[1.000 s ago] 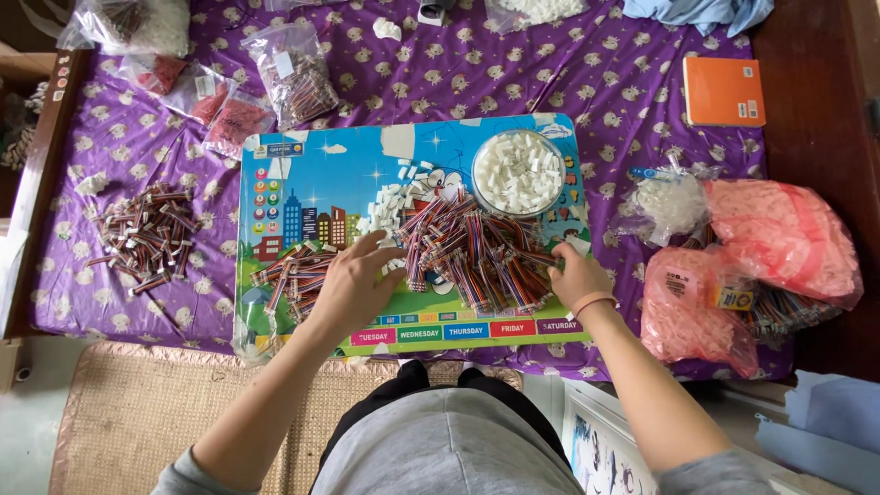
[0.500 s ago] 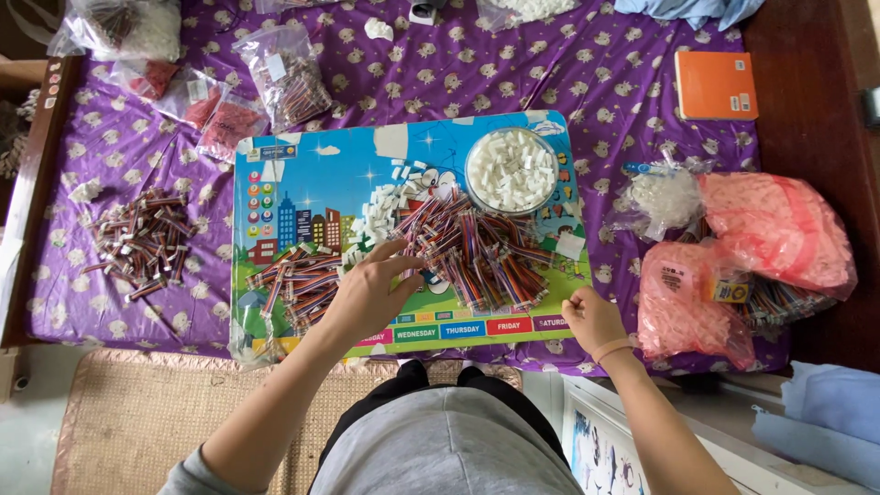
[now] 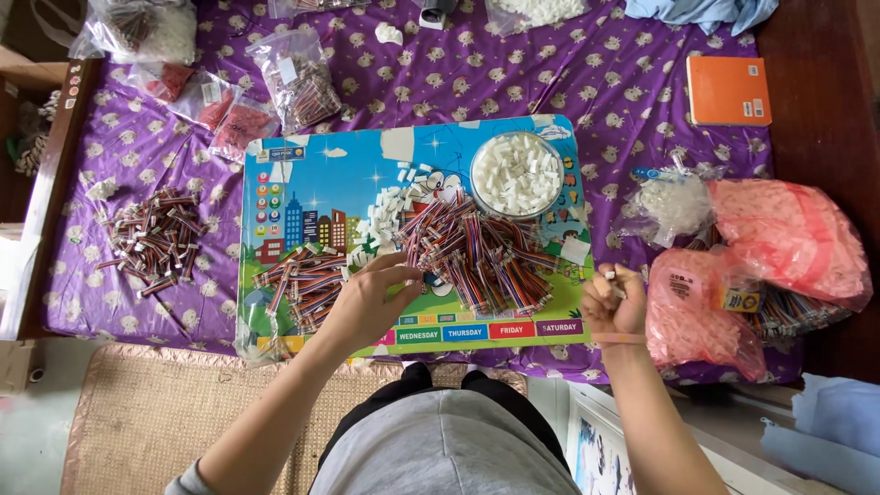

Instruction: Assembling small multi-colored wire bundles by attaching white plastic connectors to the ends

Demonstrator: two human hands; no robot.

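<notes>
Pinched in right hand: small white plastic connector, off right edge of colourful illustrated play board. Left hand fingers parted, reaching into big pile of multicoloured ribbon wires at board centre. Near far-right corner: round clear bowl of white connectors.

Person seen from above, two bare hands, forearms uncovered up to near the elbow. Left hand has no rings or watch visible. Right hand has a thin pale band around the wrist, looks like a rubber band or hair tie. Grey top, plain, sleeve edge showing at the left elbow at the bottom edge. Dark, black-looking trousers visible at the lap. No gloves.
</notes>
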